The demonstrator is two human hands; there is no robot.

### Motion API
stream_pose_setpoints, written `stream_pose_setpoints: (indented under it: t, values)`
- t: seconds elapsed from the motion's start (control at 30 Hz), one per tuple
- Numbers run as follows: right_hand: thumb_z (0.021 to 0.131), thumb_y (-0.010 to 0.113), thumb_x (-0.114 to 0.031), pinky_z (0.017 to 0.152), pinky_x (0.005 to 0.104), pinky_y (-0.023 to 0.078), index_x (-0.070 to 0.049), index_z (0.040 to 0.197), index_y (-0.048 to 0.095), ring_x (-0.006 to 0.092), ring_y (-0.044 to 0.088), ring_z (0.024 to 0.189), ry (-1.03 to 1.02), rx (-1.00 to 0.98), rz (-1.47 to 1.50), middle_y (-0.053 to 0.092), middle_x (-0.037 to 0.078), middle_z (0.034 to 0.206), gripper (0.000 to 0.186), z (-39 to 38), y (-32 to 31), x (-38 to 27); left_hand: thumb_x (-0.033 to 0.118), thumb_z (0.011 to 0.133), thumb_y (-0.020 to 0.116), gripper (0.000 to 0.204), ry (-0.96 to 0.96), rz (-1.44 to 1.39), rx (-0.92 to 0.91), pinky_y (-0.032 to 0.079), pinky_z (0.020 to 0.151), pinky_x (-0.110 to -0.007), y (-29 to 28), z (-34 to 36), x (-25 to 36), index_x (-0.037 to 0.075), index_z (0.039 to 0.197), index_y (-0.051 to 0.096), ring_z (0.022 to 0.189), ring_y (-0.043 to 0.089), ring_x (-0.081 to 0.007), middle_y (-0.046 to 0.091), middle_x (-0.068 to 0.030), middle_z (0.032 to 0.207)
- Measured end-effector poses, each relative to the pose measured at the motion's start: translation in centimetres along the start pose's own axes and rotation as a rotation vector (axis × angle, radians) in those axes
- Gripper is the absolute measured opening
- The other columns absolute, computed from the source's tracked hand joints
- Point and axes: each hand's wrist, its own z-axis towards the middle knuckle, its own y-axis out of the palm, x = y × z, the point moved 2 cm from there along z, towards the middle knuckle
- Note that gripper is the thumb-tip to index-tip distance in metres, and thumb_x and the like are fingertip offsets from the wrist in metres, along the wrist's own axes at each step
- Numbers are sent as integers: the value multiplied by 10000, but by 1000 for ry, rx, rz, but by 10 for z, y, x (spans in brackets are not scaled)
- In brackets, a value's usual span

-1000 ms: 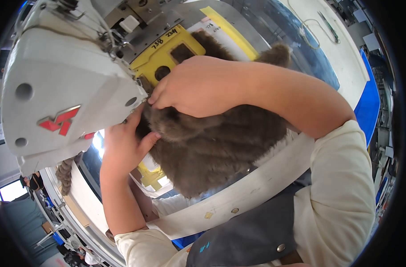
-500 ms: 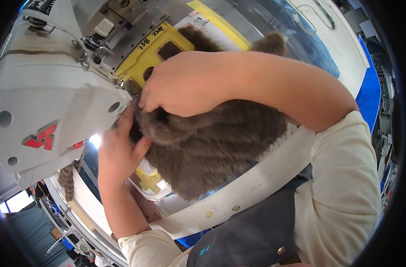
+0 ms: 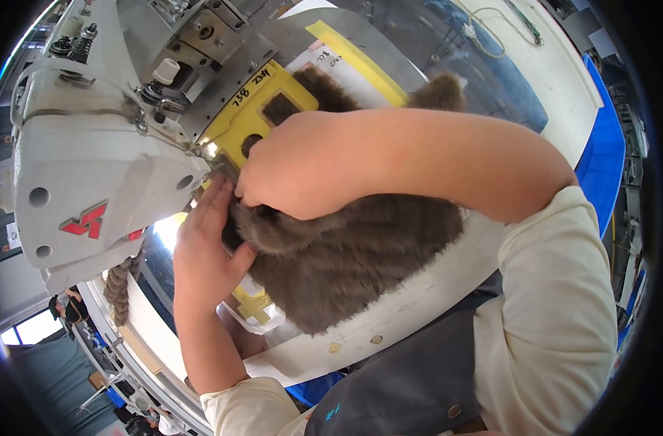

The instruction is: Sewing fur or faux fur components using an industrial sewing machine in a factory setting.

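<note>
A grey-brown furry fabric piece (image 3: 360,254) lies under my hands, beside the white head of a sewing machine (image 3: 113,174). Fingers stretched and thumb apart, my left hand (image 3: 209,251) rests flat on the fur's edge, close to the needle area. My right hand (image 3: 302,163) has its fingers bent down and pinched on a fold of the fur, right beside the left fingertips. The needle and the fur's edge beneath my fingertips are hidden. A yellow template plate (image 3: 255,98) with cut-out openings reaches away from the right hand, with fur showing through the openings.
A metal plate (image 3: 288,36) and yellow strip (image 3: 357,62) lie beyond the template. The white curved table edge (image 3: 411,305) runs in front of me. A looped cord (image 3: 491,43) lies at the far right, near a blue bin (image 3: 600,145). A braided fur strip (image 3: 117,291) hangs left.
The whole view has shifted, so machine and hands sit lower in the picture. My right hand has drawn slightly nearer to me, uncovering more of the template's round hole. The left hand stays on the fur.
</note>
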Motion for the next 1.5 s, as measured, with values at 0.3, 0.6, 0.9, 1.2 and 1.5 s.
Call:
stream_pose_setpoints:
  t: [0.3, 0.6, 0.9, 1.2, 1.5]
  values:
    - [882, 582, -124, 703, 467, 600, -10, 892, 765, 360, 745, 827, -11, 46, -28, 756, 165, 873, 216, -9, -3, -8, 123, 661, 776, 805, -28, -35, -28, 503, 1075, -454, -1, 0, 7, -39, 1418, 555, 1287, 593, -422, 552, -240, 1489]
    - [1029, 560, -427, 863, 471, 591, -43, 1145, 734, 306, 704, 1102, 32, -124, 23, 720, 96, 1217, 437, -4, -4, -12, 182, 678, 792, 791, -47, -6, -75, 504, 1073, -453, -17, 1, 16, -13, 1412, 570, 1290, 594, -409, 551, -227, 1498]
    - [913, 679, -534, 903, 441, 583, -10, 1269, 681, 288, 681, 1159, -33, -104, 6, 666, 87, 1325, 632, -8, 0, -16, 219, 700, 791, 803, -112, -11, 5, 510, 1068, -451, -9, -15, 25, -2, 1433, 549, 1278, 607, -400, 543, -213, 1511]
    - [852, 785, -321, 846, 472, 568, 9, 1290, 577, 360, 691, 1044, 11, 85, -18, 619, 172, 1243, 587, -44, 17, -32, 222, 716, 741, 869, -103, 72, 175, 503, 1026, -480, 12, -32, 33, 30, 1518, 468, 1140, 611, -473, 487, -177, 1568]
    - [876, 705, -224, 828, 504, 549, -35, 1070, 609, 385, 688, 968, 311, 82, -25, 676, 172, 1026, 288, -152, 12, -35, 304, 734, 844, 847, -23, 152, 205, 429, 1089, -495, 5, -42, 43, 135, 1499, 523, 1239, 561, -371, 497, -171, 1550]
